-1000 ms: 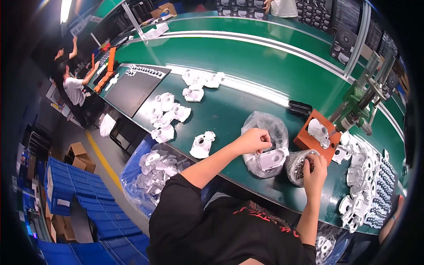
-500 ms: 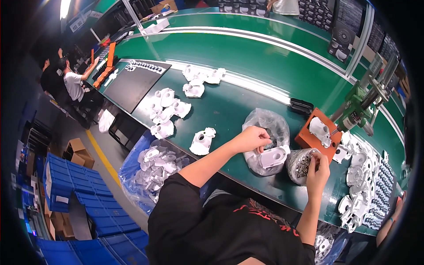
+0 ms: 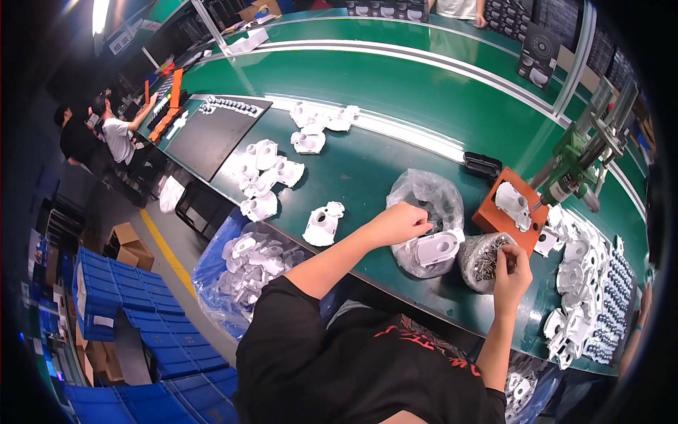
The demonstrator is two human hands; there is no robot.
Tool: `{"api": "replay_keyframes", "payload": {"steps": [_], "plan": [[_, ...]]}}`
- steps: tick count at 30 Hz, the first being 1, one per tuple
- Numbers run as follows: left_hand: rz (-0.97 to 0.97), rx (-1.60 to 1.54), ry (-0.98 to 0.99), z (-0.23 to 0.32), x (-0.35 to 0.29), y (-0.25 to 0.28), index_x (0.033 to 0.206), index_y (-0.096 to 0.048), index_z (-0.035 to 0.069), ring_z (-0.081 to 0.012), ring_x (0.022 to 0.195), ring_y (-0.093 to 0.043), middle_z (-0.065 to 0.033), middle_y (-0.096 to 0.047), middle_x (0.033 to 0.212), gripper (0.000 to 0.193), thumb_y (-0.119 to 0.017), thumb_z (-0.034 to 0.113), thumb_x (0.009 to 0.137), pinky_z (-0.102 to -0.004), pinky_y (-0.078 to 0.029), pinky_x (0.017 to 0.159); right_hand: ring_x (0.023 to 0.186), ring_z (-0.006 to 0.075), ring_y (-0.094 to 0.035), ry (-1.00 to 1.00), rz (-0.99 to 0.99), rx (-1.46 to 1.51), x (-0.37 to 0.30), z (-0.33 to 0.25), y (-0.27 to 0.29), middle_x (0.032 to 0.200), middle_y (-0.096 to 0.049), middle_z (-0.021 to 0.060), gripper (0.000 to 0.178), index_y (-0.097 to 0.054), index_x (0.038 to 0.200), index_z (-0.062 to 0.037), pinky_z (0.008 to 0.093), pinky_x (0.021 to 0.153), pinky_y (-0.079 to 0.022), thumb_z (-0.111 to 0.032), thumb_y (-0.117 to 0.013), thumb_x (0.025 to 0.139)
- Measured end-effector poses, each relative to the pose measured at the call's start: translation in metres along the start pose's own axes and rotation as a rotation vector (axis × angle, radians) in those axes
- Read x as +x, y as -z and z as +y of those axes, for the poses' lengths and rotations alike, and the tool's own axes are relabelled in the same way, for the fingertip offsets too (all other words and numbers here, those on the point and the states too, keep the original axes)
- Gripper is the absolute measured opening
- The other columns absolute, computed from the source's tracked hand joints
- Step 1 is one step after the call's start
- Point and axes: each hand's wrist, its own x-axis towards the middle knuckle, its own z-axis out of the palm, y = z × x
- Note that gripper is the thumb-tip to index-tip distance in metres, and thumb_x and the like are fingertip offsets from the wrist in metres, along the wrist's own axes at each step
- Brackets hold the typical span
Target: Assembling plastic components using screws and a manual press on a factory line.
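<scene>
My left hand (image 3: 401, 225) is over a bag-lined container (image 3: 426, 185) of clear plastic, its fingers curled together. Whatever those fingers hold, if anything, is hidden. Below that hand a white moulded plastic part (image 3: 437, 248) with a round hole lies across the near side of the bag. Just to the right stands a tub (image 3: 469, 272) wrapped in clear plastic and filled with small metal screws (image 3: 484, 261). My right hand (image 3: 515, 273) is at this tub's right rim with thumb and fingers pinched; I cannot make out what is between them.
An orange block fixture (image 3: 489, 214) holds another white part (image 3: 511, 205) beneath a green press (image 3: 569, 169). White parts (image 3: 575, 272) crowd the right, beside rows of small pieces (image 3: 609, 311). More parts (image 3: 263, 177) lie left; a blue-lined bin (image 3: 212, 283) stands below. Co-workers (image 3: 119, 138) sit far left.
My right hand has shifted slightly right at the screw tub's rim. My left hand has stayed over the bag, fingers a little lower. Co-workers in the background have moved.
</scene>
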Motion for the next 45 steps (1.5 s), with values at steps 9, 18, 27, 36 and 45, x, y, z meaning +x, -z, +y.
{"api": "replay_keyframes", "payload": {"steps": [9,18,27,36,45], "plan": [[0.045,-0.102,-0.072,0.011,0.001,0.005,0.077,-0.055,0.002,-0.0146,0.057,-0.055,-0.0061,-0.057,0.062,0.018,-0.065,0.016,0.08,-0.0293,-0.043,0.054,0.069,0.0077,-0.05,0.084,0.005,-0.02,0.001,-0.012,-0.002,0.078,-0.055,0.0025,0.004,-0.059,0.086,0.0016,0.0203,0.063,-0.04,0.001,-0.061,0.082],[-0.014,-0.329,-0.029,0.021,0.02,-0.001,0.085,-0.053,0.003,-0.0091,0.06,-0.057,-0.0031,-0.059,0.068,0.015,-0.063,0.014,0.083,-0.0244,-0.045,0.056,0.071,0.0088,-0.051,0.013,0.017,0.011,-0.001,-0.008,0.009,0.08,-0.055,0.0045,0.005,-0.059,0.086,0.0015,0.0209,0.065,-0.041,0.002,-0.059,0.082],[0.021,-0.355,-0.074,0.046,0.085,0.012,0.089,-0.061,0.002,-0.0057,0.069,-0.053,0.0013,-0.059,0.075,0.016,-0.062,0.018,0.084,-0.0216,-0.043,0.062,0.083,0.0115,-0.055,-0.053,0.046,0.386,0.005,0.0,0.007,0.089,-0.058,0.0069,0.008,-0.06,0.087,0.0027,0.0225,0.074,-0.044,0.005,-0.062,0.079],[-0.118,-0.077,-0.197,0.111,0.193,-0.022,0.087,-0.067,0.001,-0.0128,0.066,-0.055,-0.0051,-0.062,0.073,0.02,-0.062,0.019,0.082,-0.0265,-0.044,0.061,0.083,0.0129,-0.056,-0.032,0.104,0.5,0.001,0.013,0.017,0.09,-0.059,0.008,0.008,-0.061,0.087,0.0031,0.0242,0.076,-0.044,0.004,-0.062,0.079],[-0.676,0.199,-0.187,0.124,0.264,-0.043,0.081,-0.068,0.01,-0.0093,0.052,-0.049,0.0014,-0.054,0.061,0.019,-0.071,0.026,0.073,-0.0255,-0.041,0.05,0.084,0.0106,-0.054,-0.011,0.132,0.61,0.004,0.01,0.028,0.093,-0.056,0.0073,0.01,-0.057,0.091,0.0041,0.022,0.075,-0.043,0.007,-0.059,0.081]]}}
